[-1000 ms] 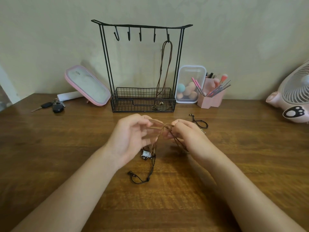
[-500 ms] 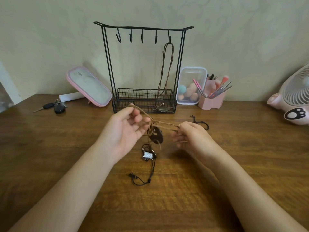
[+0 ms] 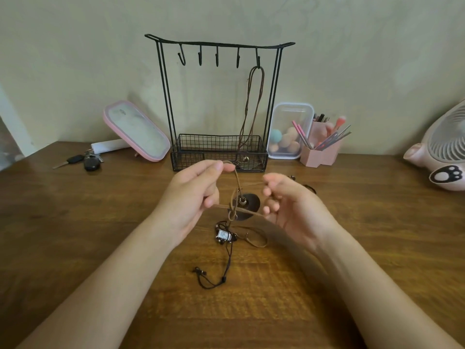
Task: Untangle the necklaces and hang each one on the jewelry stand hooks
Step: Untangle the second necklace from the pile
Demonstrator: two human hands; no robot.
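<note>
A person is working a brown cord necklace [image 3: 237, 181] loose above a wooden table [image 3: 75, 222], in front of a black wire jewelry stand [image 3: 164, 96]. The left hand [image 3: 193, 197] is pinching one loop of the cord between thumb and forefinger and lifting it. The right hand [image 3: 292, 210], fingers curled, is gripping the strands running across to it. A dark round pendant [image 3: 251, 204] is dangling between the two hands, beside a knot in the cord. Beneath it, a black cord necklace [image 3: 227, 260] with a silver charm [image 3: 224, 235] is lying on the table, its upper end seeming to reach into the brown tangle (the crossing itself is too small to read). One hanging necklace [image 3: 251, 109] is already dangling from the rightmost hook [image 3: 258, 60], and the other four hooks are standing bare. The untangling step is, by all appearances, under way, with two necklaces waiting to be hung. The next move is likely calling for the pinched loop to be drawn wider so pendant and knot can pass through, gently, lest the knot tighten.
</note>
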